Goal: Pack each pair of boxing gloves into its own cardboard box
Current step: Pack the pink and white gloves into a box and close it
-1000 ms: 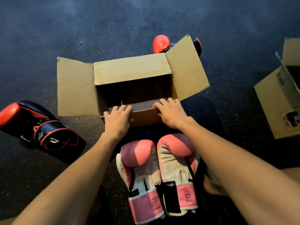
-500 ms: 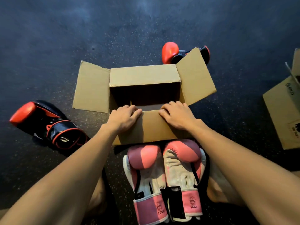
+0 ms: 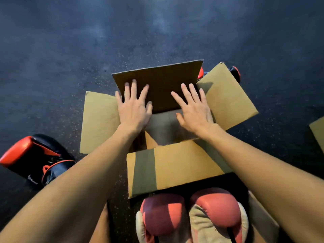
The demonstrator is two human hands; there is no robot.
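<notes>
An open cardboard box (image 3: pixel 175 165) sits on the dark floor in front of me, its four flaps spread. My left hand (image 3: pixel 134 109) and my right hand (image 3: pixel 193 111) lie flat with straight fingers against the raised far flap (image 3: pixel 161 79). The box's inside shows nothing in it. A pink and white pair of boxing gloves (image 3: pixel 191 216) lies side by side just below the near flap. One black and red glove (image 3: pixel 35 158) lies at the left. Its partner (image 3: pixel 235 71) peeks out behind the right flap.
The corner of a second cardboard box (image 3: pixel 318 132) shows at the right edge. Dark speckled floor stretches beyond the box. My knees or legs sit low beside the pink gloves.
Both hands left the near flap, which now lies folded down toward me, and reached across the opening to the far flap. The view has moved closer to the box.
</notes>
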